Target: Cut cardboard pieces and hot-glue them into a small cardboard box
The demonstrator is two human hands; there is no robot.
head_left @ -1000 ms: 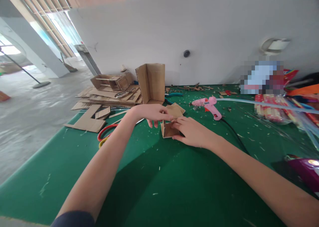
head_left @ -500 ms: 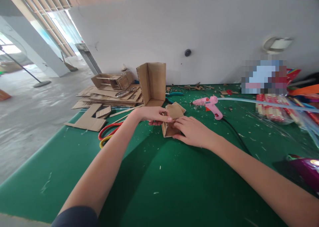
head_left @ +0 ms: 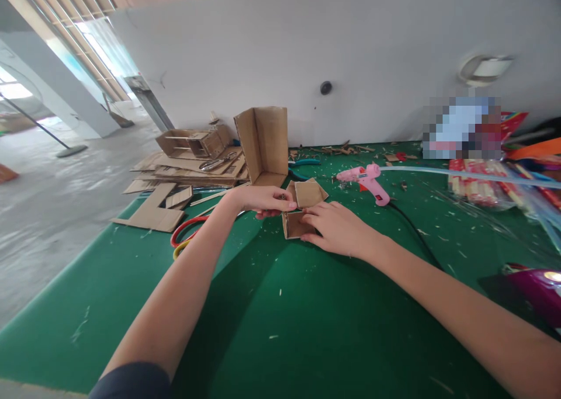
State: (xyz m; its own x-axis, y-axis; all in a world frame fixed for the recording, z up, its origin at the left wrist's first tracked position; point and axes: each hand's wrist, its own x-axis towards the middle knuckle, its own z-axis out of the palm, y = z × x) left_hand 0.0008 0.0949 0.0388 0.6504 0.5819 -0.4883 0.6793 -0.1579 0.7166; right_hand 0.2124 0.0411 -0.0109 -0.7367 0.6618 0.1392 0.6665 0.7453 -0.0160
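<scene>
A small open cardboard box [head_left: 294, 226] rests on the green table, with a loose cardboard piece [head_left: 309, 193] just behind it. My left hand [head_left: 265, 201] pinches the box's left upper edge between thumb and fingers. On the right side, my right hand [head_left: 335, 228] grips the box wall, its fingertips on top and thumb at the front opening. Behind my left hand stands a taller folded cardboard piece [head_left: 265, 145]. The pink glue gun [head_left: 368, 181] lies to the right of the box.
Stacked cardboard [head_left: 188, 168] and red and yellow scissors handles [head_left: 186, 231] are at the left. Teal-handled pliers [head_left: 304, 162] lie by the tall cardboard. Wrapped sticks [head_left: 477, 183] and a purple object [head_left: 537, 288] are at the right. A white wall [head_left: 372, 48] rises behind the table [head_left: 280, 340].
The view has shifted slightly. More of the loose cardboard piece shows between my hands. Both hands remain at the small box.
</scene>
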